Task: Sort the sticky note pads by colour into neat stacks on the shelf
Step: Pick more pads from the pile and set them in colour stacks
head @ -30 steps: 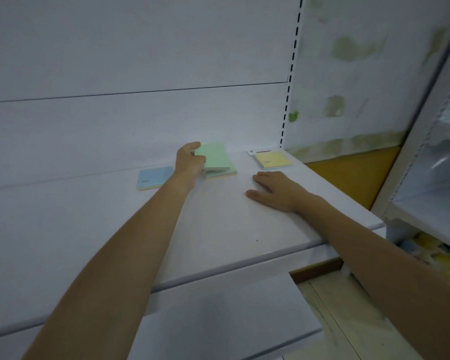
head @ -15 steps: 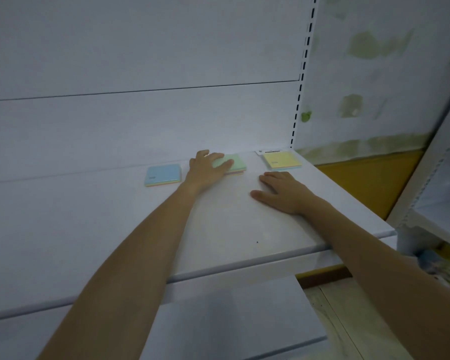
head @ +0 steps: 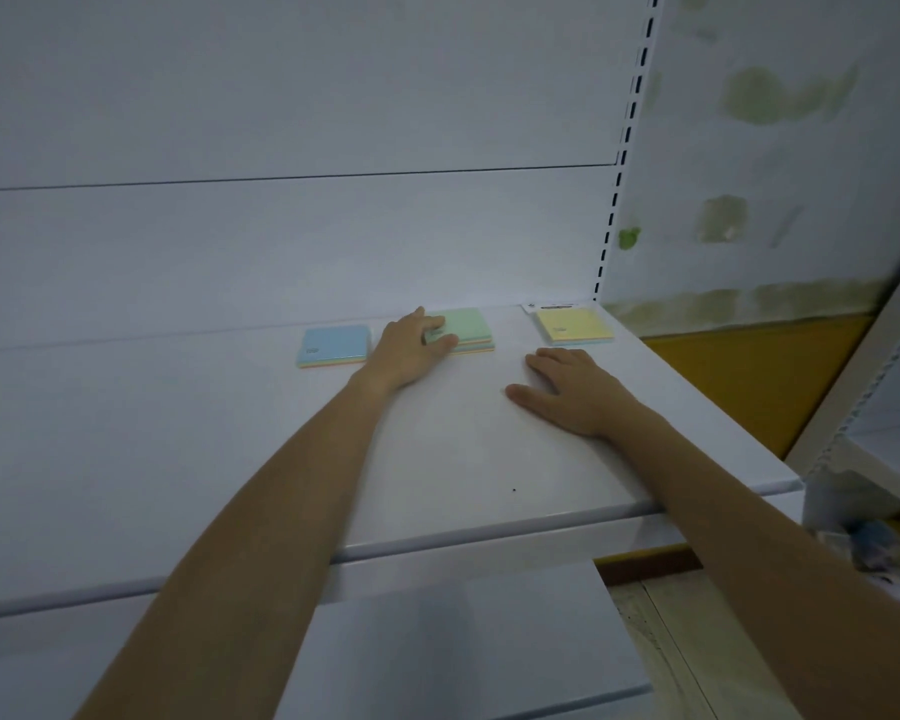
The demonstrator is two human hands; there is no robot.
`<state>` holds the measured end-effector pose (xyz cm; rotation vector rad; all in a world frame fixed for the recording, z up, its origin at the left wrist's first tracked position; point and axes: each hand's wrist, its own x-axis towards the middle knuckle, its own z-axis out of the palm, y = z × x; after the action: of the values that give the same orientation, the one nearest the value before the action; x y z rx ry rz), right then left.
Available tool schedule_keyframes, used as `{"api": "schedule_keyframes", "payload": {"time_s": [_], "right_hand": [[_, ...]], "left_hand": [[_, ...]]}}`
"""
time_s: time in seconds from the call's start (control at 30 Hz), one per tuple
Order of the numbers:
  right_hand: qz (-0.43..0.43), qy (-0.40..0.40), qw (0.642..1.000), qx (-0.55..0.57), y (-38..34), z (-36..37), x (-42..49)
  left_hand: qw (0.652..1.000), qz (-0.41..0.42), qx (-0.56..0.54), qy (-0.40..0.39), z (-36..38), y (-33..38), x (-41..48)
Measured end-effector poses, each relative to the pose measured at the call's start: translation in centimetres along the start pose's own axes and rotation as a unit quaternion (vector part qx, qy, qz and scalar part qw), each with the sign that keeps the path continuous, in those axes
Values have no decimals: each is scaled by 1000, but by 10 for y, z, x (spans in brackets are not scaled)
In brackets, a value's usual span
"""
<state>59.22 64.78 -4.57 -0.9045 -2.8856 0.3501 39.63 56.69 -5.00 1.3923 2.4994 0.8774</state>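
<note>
At the back of the shelf, my left hand lays loose fingers on the green stack, between the blue pad and yellow pad; right hand lies flat. Light, slidey, I reckon: pinch the side edges.

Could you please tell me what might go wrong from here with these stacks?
The green stack looks slightly stepped at its front edge; a sideways push from the left hand, which touches its left side, could skew it more. The yellow pad lies close to the right end of the shelf, so a nudge from the right hand might slide it off.
</note>
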Motion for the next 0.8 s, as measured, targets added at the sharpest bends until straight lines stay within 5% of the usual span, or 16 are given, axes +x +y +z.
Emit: {"api": "schedule_keyframes", "payload": {"time_s": [0.2,0.43,0.8], "right_hand": [[-11,101,995,-12,-1,2,1],[-115,173,977,-48,-39,-8,7],[-302,93,946,-73,-248,29,43]], "left_hand": [[994,66,63,65,-4,4,-6],[942,129,270,150,-51,-2,-35],[920,-29,359,154,-185,-151,-148]]}}
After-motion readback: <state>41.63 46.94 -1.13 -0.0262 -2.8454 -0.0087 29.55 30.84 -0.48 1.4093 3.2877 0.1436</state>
